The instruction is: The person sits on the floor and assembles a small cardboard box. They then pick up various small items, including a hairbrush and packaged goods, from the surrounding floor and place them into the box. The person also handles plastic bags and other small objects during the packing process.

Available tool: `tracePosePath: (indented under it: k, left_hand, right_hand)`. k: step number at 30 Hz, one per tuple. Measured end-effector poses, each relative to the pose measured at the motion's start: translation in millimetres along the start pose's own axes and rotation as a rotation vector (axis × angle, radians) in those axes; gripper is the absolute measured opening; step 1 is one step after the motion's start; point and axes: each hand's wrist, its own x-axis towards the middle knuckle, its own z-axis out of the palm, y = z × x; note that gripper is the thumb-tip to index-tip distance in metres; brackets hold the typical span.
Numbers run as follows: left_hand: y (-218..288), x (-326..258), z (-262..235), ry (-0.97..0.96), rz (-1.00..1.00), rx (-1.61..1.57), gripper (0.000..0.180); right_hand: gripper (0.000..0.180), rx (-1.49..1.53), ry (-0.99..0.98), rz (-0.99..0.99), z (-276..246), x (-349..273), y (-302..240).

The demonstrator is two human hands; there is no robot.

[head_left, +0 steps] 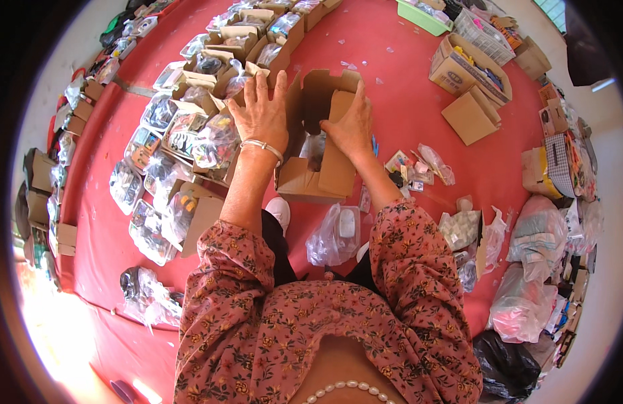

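Observation:
An open brown cardboard box stands on the red floor mat in front of me. My left hand lies flat with fingers spread on the box's left flap; a white bracelet circles that wrist. My right hand presses on the box's right flap, folding it inward. Inside the box I see clear bagged items, partly hidden by the flaps. Both forearms come up from floral pink sleeves.
Rows of small open cartons with bagged goods curve along the left. Loose plastic bags lie near my knees. More cardboard boxes, a green tray and filled plastic bags crowd the right side.

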Motion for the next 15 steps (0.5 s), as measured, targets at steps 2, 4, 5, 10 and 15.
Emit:
tracePosePath:
  k: [2, 4, 5, 10, 15]
  left_hand:
    - [-1.5, 3.5, -2.6, 0.010, -0.017, 0.001, 0.074]
    - [-3.7, 4.1, -6.4, -0.007, -0.048, -0.013, 0.072]
    - [-4.0, 4.2, -8.8, -0.015, -0.065, -0.019, 0.072]
    - [34.3, -10.6, -47.6, 0.370, 0.112, -0.368, 0.049]
    - [54.4, -15.7, 8.0, 0.142, 0.130, -0.818, 0.013]
  right_hand:
    - [0.105, 0.005, -0.008, 0.041, -2.0, 0.0, 0.6]
    - [0.105, 0.010, -0.007, 0.040, -2.4, -0.1, 1.7]
    - [0.105, 0.014, 0.000, 0.019, -1.5, -0.2, 2.7]
    - [0.110, 0.037, 0.000, 0.043, 3.8, 1.2, 16.4]
    - [0.108, 0.072, 0.028, -0.015, 15.5, 0.2, 20.0]
